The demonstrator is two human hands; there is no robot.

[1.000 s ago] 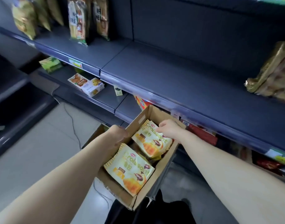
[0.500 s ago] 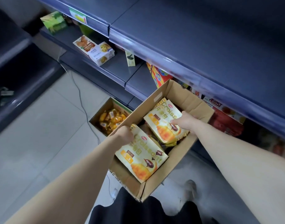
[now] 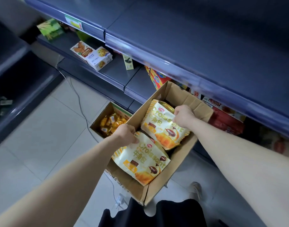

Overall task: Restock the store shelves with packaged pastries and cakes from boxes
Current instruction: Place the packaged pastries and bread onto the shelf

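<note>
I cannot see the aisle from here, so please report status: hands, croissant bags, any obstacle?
Left hand grips near croissant bag. Right hand grips far croissant bag. Both inside cardboard box. Shelf edge near box's far end.

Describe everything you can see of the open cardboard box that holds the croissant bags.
The cardboard box is plain brown corrugated board, open at the top, with a creased far wall and black print on its near outer wall. It sits in front of the dark shelving; what bears it is hidden. Yellow-and-white bags lie inside: the left hand grips the near croissant bag, and the right hand pinches the far croissant bag.
</note>
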